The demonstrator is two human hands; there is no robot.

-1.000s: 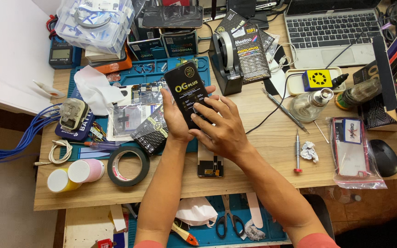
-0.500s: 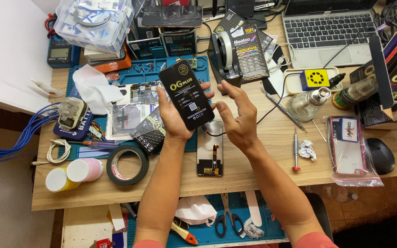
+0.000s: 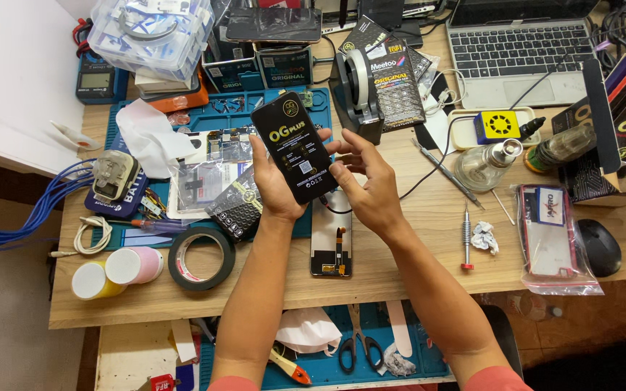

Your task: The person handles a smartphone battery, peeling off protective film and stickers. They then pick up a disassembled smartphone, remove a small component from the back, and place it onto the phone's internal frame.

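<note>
The person's left hand (image 3: 278, 190) holds a flat black phone pack (image 3: 294, 147) up off the table. The fingers are curled round its lower half, with the thumb on its left edge, so the pack stands up out of the hand toward 12 o'clock and leans a little to the left. The right hand (image 3: 368, 187) is at 3 o'clock from the pack, just beside it. It is half open — the fingers are spread and bent, and the fingertips reach to the pack's right edge. Whether they press on it cannot be told.

Near the person, under the table edge, a blue tray (image 3: 342, 366) holds scissors (image 3: 356, 346) and a white mask (image 3: 306, 330).

On the wooden table (image 3: 414, 268), right below the hands at 6 o'clock, lies a phone screen part (image 3: 330, 242) with its thin cable showing. At 8 o'clock from the left hand lies a black tape roll (image 3: 201, 258), and past it two small tubs, one pink (image 3: 134, 265) and one yellow (image 3: 97, 279). At 3 o'clock from the right hand lies a small screwdriver (image 3: 466, 237) with a red end, and then a clear bag (image 3: 553, 237) and a black mouse (image 3: 600, 247).

Behind the pack lies a blue work mat (image 3: 230, 119) full of small parts. Farther off at 1 o'clock stands a tape holder (image 3: 357, 94), and a laptop (image 3: 519, 47) sits at the back — nothing lies between the two hands and the pack.
</note>
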